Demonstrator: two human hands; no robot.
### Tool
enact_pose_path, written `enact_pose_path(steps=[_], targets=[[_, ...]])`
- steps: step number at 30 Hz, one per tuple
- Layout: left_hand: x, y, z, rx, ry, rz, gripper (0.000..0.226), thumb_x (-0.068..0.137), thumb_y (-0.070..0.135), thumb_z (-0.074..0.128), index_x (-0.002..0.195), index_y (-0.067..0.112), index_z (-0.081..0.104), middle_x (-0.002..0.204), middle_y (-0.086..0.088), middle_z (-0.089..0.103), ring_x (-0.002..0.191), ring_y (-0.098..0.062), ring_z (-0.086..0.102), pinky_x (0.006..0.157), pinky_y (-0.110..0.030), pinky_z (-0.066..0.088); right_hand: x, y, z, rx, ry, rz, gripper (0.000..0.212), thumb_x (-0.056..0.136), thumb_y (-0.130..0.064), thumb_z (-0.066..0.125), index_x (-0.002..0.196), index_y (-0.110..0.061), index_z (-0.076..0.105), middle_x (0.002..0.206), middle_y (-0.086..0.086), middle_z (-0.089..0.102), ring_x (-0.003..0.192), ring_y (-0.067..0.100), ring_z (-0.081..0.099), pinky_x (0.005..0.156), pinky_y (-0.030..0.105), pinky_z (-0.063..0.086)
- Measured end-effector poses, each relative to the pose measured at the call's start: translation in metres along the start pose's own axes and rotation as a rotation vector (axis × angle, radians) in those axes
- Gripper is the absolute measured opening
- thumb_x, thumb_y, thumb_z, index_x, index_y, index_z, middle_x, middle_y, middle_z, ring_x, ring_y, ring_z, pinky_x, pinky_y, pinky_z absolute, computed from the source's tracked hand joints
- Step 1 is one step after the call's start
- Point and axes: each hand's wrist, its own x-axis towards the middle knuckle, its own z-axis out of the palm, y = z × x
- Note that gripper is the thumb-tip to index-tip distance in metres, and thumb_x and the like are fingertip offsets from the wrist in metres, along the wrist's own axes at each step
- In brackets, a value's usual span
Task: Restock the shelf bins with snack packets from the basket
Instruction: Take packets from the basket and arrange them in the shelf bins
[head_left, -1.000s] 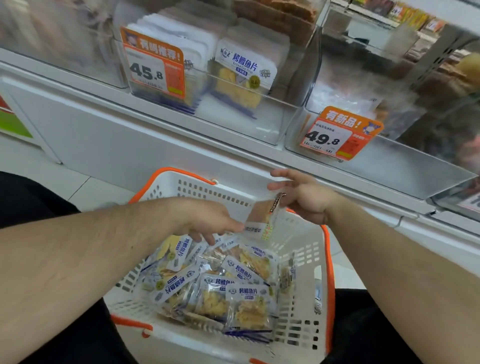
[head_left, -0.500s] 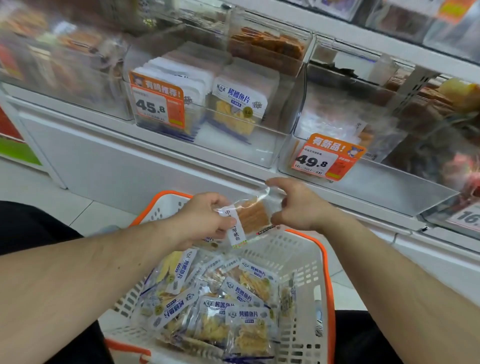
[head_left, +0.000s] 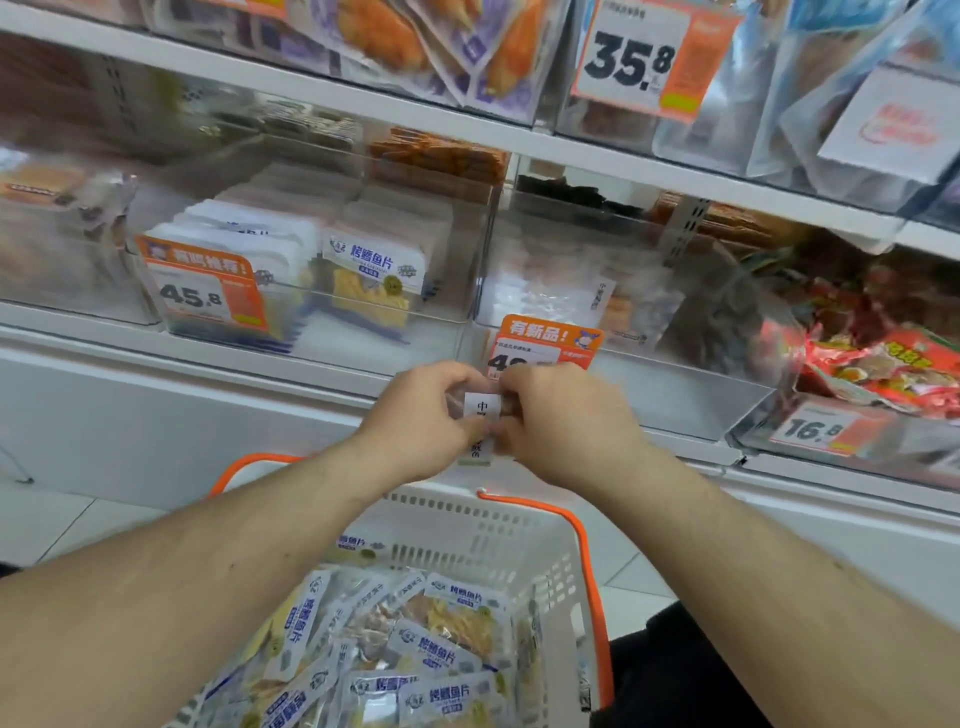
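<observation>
**Ana:** Just above the basket (head_left: 519, 551), at the centre of the frame, both hands meet on one packet (head_left: 481, 410). How are the fingers set?

**Ben:** Left hand (head_left: 421, 426) and right hand (head_left: 561, 421) are each curled and pinching it from either side, thumbs on the near face. Only a white label strip shows between them, so I can't tell which way the packet is turned

**Ana:** Where should it go?

**Ben:** My guess is the bin (head_left: 597, 291) right of centre, behind the orange tag (head_left: 550, 343) the hands half cover. A packet inside it seems to carry a similar white strip. The bin left of centre (head_left: 322, 260), with the 45.8 tag (head_left: 202, 291), holds blue-labelled packs like those heaped in the basket, which look different from the one in hand

**Ana:** And doing it well?

**Ben:** I'd square the packet first, label facing out and upright as the shelf stock stands. Then lift it over the clear front wall, not into it; that wall is hard to see and would crumple a soft packet

**Ana:** One hand or two?

**Ben:** One could carry it in, probably the right, as that bin lies to the right. The left could go back down for the next one

**Ana:** Risks?

**Ben:** Knocking the orange tag, or dropping the packet flat instead of standing it
</observation>
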Motion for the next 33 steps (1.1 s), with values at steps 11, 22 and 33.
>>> enact_pose_path(steps=[11,22,33], targets=[[0.073,0.053,0.020,0.188,0.293,0.315,0.074,0.070,0.052,0.078,0.130,0.016,0.053,0.130,-0.004,0.044,0.124,-0.021,0.041,0.105,-0.031,0.034,0.009,0.076,-0.049,0.006,0.451,0.163,0.019,0.092,-0.034,0.057,0.105,-0.022,0.063,0.100,0.000,0.066,0.091,0.028,0.062,0.071,0.035,0.045],[0.102,0.033,0.042,0.556,0.422,0.061,0.085,0.087,0.062,0.050,0.151,0.012,0.025,0.151,-0.008,0.033,0.126,-0.032,0.049,0.090,-0.046,0.045,0.056,0.158,-0.035,-0.108,0.508,0.370,0.026,0.096,-0.031,0.054,0.117,-0.017,0.061,0.114,0.008,0.064,0.099,0.036,0.061,0.075,0.039,0.041],[0.103,0.026,0.048,0.631,0.486,0.093,0.083,0.087,0.062,0.047,0.149,0.009,0.030,0.148,-0.008,0.039,0.117,-0.031,0.056,0.084,-0.042,0.048,0.133,0.188,0.015,-0.074,0.154,0.528,0.015,0.092,-0.019,0.060,0.104,-0.017,0.068,0.085,0.006,0.061,0.074,0.029,0.057,0.066,0.034,0.047]])
